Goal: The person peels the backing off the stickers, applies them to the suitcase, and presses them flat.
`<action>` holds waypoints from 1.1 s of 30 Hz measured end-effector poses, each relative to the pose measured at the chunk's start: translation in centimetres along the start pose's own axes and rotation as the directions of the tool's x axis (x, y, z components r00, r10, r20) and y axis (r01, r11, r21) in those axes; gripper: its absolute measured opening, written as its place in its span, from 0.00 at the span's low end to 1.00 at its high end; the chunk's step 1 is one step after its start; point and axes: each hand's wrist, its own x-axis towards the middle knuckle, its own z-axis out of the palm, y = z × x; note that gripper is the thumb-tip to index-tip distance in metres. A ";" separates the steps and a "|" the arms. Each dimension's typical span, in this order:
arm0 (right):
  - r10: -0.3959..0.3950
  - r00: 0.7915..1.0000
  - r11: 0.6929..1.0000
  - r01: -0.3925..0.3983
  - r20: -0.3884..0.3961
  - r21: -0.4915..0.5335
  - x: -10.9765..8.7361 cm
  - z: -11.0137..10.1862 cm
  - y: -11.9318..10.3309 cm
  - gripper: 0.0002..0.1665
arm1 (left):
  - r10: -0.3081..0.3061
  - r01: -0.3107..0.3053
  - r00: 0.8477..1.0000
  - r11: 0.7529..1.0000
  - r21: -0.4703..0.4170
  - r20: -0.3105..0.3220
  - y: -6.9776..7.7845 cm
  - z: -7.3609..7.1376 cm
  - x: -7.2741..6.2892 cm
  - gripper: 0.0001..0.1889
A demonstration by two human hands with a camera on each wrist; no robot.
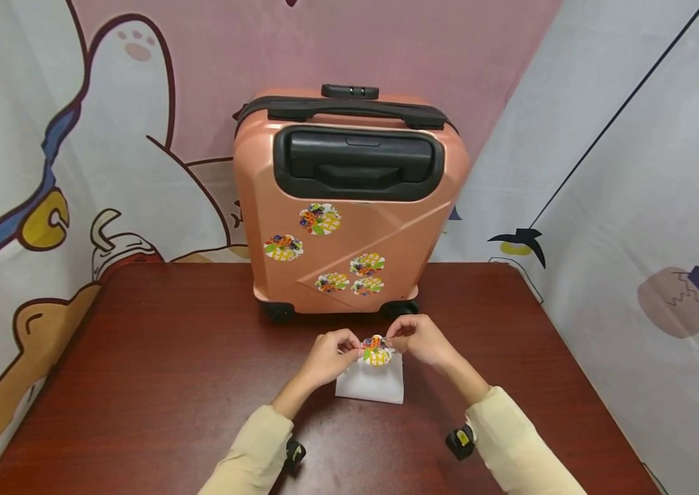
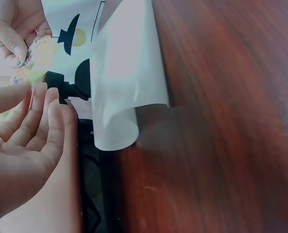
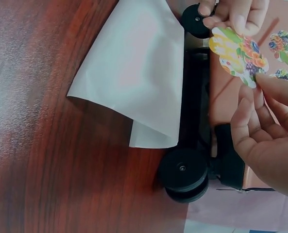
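A round sticker (image 1: 377, 350) printed with colourful fruit and leaves is held up by its two sides. My left hand (image 1: 328, 357) pinches its left edge between thumb and finger; my right hand (image 1: 422, 339) pinches the right edge. In the right wrist view the sticker (image 3: 238, 56) spans the gap between both hands. Just below it on the table lies a sheet of white paper (image 1: 371, 380), curled over at one end. Behind the hands stands an upright pink suitcase (image 1: 399, 237), with several similar fruit stickers (image 1: 320, 218) on its front.
The suitcase's black wheels (image 1: 276, 311) rest on the dark red-brown wooden table (image 1: 157, 385). Cloth with cartoon drawings (image 1: 634, 172) hangs behind and at both sides. A black wrist device (image 1: 461, 441) sits at the right sleeve.
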 end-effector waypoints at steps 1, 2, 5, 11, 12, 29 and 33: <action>0.003 1.000 1.000 -0.003 -0.013 0.000 0.1 0.0 -0.1 0.02 | 0.001 -0.001 1.000 1.000 -0.001 -0.010 0.1 0.0 0.1 0.03; 0.010 0.999 1.000 -0.010 -0.031 0.001 0.2 0.0 -0.2 0.03 | -0.005 0.004 1.000 1.000 -0.001 -0.022 0.3 -0.1 0.2 0.03; 0.026 0.996 0.999 -0.025 -0.080 0.020 0.4 -0.1 -0.5 0.07 | -0.021 0.021 0.998 1.000 0.009 -0.056 0.8 -0.3 0.8 0.04; 0.001 0.985 0.998 0.010 -0.172 0.061 1.0 -0.5 -1.5 0.09 | -0.028 0.036 0.989 0.998 0.052 -0.146 2.2 -0.8 2.1 0.04; -0.009 0.982 0.998 0.021 -0.191 0.058 1.1 -0.6 -1.6 0.08 | -0.023 0.033 0.987 0.998 0.060 -0.161 2.5 -0.9 2.4 0.04; -0.077 0.906 0.987 0.128 -0.416 0.094 2.0 -3.4 -5.7 0.06 | 0.221 -0.141 0.882 0.967 0.215 -0.417 7.3 -1.6 6.1 0.03; -0.080 0.887 0.984 0.143 -0.455 0.105 2.0 -3.8 -6.6 0.09 | 0.253 -0.164 0.858 0.960 0.229 -0.447 8.3 -1.7 6.8 0.04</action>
